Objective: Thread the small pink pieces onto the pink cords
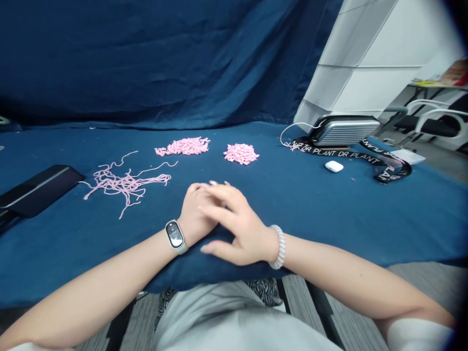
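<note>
Fingers (226,200) of the right hand (239,234) are lying spread across the curled left hand (195,209), holding nothing, near the tangled pink strands (126,184). A careless reach risks snagging those strands and scattering the pink heap (183,146) behind them. Off to the right, a black lanyard (340,155) is showing "DR PLANT".

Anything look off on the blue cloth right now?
The pink cord sprawls in a loose tangle, unlike the two compact pink heaps beyond it. The blue cloth also bunches up beneath the left hand and right hand.
</note>
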A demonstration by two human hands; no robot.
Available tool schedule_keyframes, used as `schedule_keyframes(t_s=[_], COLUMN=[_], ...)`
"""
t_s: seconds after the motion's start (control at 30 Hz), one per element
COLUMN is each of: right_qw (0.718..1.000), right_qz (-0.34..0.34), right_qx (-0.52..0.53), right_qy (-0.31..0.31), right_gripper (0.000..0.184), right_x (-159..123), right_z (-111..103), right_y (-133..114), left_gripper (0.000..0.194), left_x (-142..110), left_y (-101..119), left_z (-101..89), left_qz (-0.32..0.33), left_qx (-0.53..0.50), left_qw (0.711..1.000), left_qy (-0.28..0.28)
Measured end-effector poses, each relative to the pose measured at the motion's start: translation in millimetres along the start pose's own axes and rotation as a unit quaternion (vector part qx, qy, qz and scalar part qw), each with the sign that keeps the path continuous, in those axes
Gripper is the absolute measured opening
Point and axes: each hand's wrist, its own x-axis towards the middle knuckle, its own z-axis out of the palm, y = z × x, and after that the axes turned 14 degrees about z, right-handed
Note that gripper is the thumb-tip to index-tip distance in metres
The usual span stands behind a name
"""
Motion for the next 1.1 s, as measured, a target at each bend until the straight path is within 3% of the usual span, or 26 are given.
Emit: schedule_keyframes(t_s=[0.17,0.27,0.33,0.43,0.6,0.73,1.1], right_qw=[0.98,0.943,0.917,0.899,0.894,0.886,0.898], right_qz=[0.184,0.299,0.339,0.345,0.33,0.357,0.333], right_qx=[0.069,0.141,0.18,0.229,0.274,0.266,0.27], right_qy=[0.028,-0.041,-0.107,-0.143,-0.13,-0.127,-0.096], right_gripper=[0.06,0.063,0.066,0.066,0.063,0.055,0.053], right_x=[9.4,14.9,16.8,17.3,17.1,18.2,17.9], right_z=[-7.5,-5.2,-2.1,2.5,6.6,5.5,3.8], right_y=[20.3,30.3,34.4,37.3,39.5,39.6,40.7], left_gripper=[0.018,0.022,0.023,0.021,0.022,0.022,0.021], left_x=[-2.5,-3.2,-3.2,-3.6,-4.6,-4.9,-3.1], left_y=[-2.3,-2.6,-2.3,-1.9,-2.3,-2.6,-2.9], left_z=[-5.6,-8.0,-9.2,-9.3,-7.7,-7.4,-4.4], left_qz=[-0.002,0.006,0.01,0.016,0.018,0.018,0.021], left_qx=[0.043,0.066,0.068,0.058,0.05,0.047,0.033], left_qw=[0.999,0.998,0.997,0.998,0.998,0.998,0.999], left_qy=[-0.004,0.017,0.027,0.036,0.036,0.038,0.035])
